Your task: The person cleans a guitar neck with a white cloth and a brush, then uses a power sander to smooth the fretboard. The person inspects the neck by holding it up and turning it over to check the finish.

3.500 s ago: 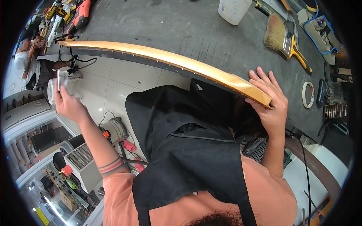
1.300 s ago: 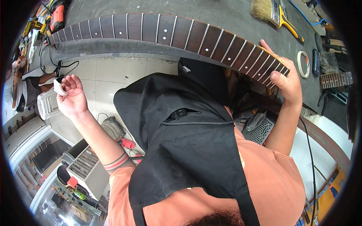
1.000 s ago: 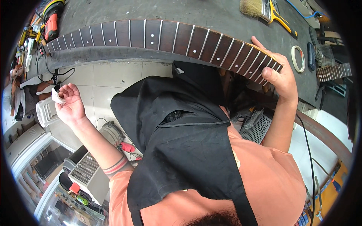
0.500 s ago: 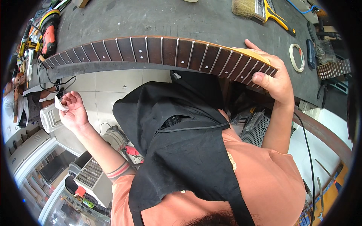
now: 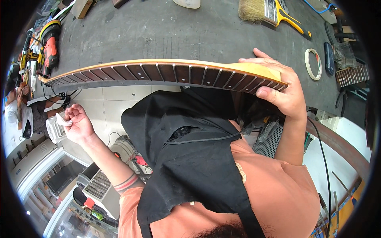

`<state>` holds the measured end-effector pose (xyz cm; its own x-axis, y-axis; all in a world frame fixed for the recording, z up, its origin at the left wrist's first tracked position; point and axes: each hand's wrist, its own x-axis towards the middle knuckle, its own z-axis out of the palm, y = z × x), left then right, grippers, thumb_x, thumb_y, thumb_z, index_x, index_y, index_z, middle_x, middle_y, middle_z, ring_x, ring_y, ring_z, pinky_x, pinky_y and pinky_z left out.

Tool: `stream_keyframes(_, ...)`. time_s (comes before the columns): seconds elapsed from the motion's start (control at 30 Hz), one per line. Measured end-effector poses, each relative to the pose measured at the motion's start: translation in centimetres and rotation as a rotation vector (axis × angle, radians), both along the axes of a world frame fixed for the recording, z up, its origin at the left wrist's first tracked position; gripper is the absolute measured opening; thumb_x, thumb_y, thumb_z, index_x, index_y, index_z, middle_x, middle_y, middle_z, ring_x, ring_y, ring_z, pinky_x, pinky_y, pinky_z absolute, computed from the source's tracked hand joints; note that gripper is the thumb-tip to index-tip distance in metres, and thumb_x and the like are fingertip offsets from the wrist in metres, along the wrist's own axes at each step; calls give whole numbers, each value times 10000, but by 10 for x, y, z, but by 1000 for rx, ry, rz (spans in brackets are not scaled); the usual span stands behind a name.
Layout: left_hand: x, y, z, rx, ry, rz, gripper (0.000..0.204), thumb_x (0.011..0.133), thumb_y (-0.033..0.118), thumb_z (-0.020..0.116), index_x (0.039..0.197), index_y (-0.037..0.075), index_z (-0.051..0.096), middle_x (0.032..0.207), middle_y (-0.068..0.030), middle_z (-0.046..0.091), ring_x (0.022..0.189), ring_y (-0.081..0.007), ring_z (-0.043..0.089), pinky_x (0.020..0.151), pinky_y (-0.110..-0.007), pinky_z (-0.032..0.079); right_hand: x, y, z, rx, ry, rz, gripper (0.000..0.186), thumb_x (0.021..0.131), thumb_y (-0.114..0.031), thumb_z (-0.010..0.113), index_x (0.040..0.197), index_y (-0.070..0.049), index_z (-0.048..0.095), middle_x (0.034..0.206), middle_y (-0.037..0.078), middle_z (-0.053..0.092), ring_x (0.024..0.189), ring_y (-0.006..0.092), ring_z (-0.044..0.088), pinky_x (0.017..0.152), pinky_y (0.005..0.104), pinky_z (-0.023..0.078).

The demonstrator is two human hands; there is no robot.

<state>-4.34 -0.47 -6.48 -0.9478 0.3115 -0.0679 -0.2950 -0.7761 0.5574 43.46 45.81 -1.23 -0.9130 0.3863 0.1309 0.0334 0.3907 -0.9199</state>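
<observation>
- A guitar neck [image 5: 170, 70] stretches left to right along the near edge of a dark workbench [image 5: 139, 37], slim end pointing left, fretboard [image 5: 194, 74] facing the worker's black apron [image 5: 190, 162].
- A brush [image 5: 270, 11], tape roll [image 5: 307, 64] and sander [image 5: 50, 49] lie on the bench — pale floor tiles [image 5: 115, 97] below.
- The right hand [image 5: 285, 85] grips the neck's wide end; the left hand [image 5: 80, 122] — well apart — holds a folded white sheet [image 5: 62, 120].

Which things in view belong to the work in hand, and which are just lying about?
In hand:
fretted neck, its right end gripped by the right hand
small white piece, held in the left hand; material unclear

Lying about, untouched:
wide brush with yellow handle
cream tape roll
red-and-black power tool
second fretted piece
</observation>
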Motion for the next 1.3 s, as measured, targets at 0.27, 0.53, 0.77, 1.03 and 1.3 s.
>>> stream_keyframes(0.27,-9,-8,-2,45,5,105,384,1095,173,383,863,-69,570,1372,-413,665,1409,-570,598,1231,-694,495,-1,-1,-1,17,73,8,472,831,-156,903,1266,8,817,1341,173,808,1310,337,749,1320,605,366)
stream_keyframes(0.53,-13,-12,-7,101,23,89,402,1116,166,327,926,-113,545,1453,-440,612,1471,-595,538,1259,-683,486,-4,-5,3,94,28,-16,606,768,-46,909,1364,-69,800,1405,136,792,1431,361,679,1326,600,359)
stream_keyframes(0.77,-11,-6,-2,118,40,69,382,1133,161,335,932,-106,522,1469,-435,604,1483,-593,527,1261,-676,491,-4,-4,3,100,21,-4,576,769,-61,907,1336,-51,807,1366,131,809,1432,367,676,1329,611,354)
stream_keyframes(1.03,-12,-3,3,74,6,130,349,1133,137,344,848,-30,458,1440,-441,620,1461,-598,550,1240,-682,511,-4,-5,3,59,44,3,509,791,-69,899,1291,-27,809,1335,132,821,1433,368,675,1337,618,337)
stream_keyframes(1.3,-13,-5,5,42,16,160,364,1135,133,344,816,-13,442,1458,-444,608,1468,-608,538,1233,-692,512,-3,-4,1,79,47,9,502,796,-81,902,1286,-34,807,1332,131,822,1431,383,675,1336,626,334)
